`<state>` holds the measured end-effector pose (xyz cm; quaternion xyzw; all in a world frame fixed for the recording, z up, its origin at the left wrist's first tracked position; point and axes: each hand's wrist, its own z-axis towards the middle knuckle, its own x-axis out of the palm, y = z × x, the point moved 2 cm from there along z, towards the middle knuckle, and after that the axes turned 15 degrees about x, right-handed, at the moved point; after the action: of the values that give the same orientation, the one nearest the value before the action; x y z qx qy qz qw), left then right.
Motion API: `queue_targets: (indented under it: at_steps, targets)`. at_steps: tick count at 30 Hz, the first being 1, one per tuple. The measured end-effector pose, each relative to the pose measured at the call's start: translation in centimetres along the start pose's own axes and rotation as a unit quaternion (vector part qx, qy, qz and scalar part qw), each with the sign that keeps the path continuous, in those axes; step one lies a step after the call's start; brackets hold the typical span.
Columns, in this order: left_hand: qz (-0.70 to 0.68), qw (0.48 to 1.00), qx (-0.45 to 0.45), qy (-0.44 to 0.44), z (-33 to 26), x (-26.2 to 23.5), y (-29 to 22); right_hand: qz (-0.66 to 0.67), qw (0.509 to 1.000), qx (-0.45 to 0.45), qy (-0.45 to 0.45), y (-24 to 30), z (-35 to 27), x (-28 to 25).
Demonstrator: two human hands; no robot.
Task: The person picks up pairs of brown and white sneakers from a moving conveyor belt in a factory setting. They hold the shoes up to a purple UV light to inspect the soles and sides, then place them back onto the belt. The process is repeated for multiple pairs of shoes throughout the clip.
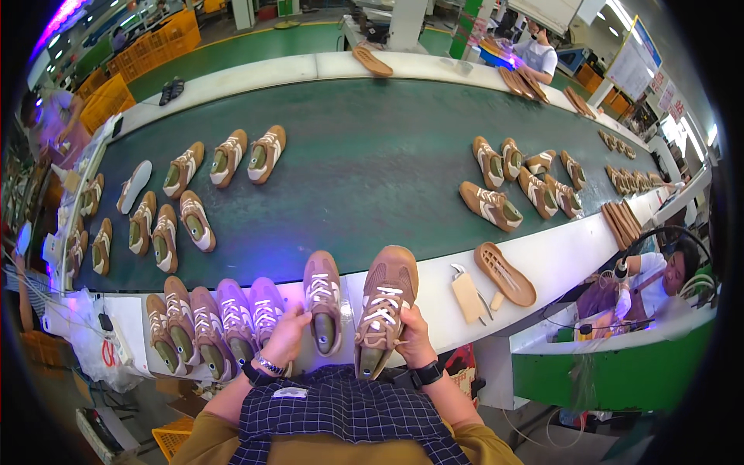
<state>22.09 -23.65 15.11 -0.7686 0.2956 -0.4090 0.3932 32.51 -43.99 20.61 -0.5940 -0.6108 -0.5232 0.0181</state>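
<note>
In my right hand (416,338) is a brown suede sneaker (384,298) with white laces, toe pointing away and raised toward me. My fingers close on its right side near the heel. My left hand (285,338) closes against the left side of another brown sneaker (321,288) at the white ledge; part of its fingers is hidden. Green inserts sit in both shoes' openings. Left of that hand, a row of matching sneakers (208,325) stands on the ledge, some tinted purple by the light.
A green conveyor belt (349,163) carries sneakers in groups at left and right. On the ledge (434,310) to my right lie a brown sole (504,274), a hook-bladed tool (467,297) and a small tan block (497,301). Stacked soles (621,225) are farther right, near a seated co-worker (659,279).
</note>
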Motion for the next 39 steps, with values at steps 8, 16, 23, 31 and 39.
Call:
queue_targets:
  at_steps: [8, 16, 23, 31, 39]
  targets:
    - [0.002, 0.981, 0.152, 0.121, 0.6, 6.3, -6.4, 0.035, 0.996, 0.044, 0.070, -0.5, 1.1, 0.9]
    - [-0.175, 0.978, 0.080, 0.079, 0.1, 8.3, -5.5, 0.024, 0.989, 0.125, 0.071, -2.0, 1.7, 2.7]
    - [-0.138, 0.983, 0.085, 0.083, -0.4, 7.0, -4.8, 0.011, 0.986, 0.158, 0.051, -2.9, 1.4, 2.6]
    - [-0.128, 0.977, 0.083, 0.147, -0.4, 7.0, -5.2, 0.020, 0.987, 0.148, 0.056, -2.9, 1.7, 1.6]
    - [-0.065, 0.969, 0.103, 0.215, 0.4, 8.1, -5.7, 0.065, 0.992, 0.104, 0.016, -2.4, 1.8, 1.3]
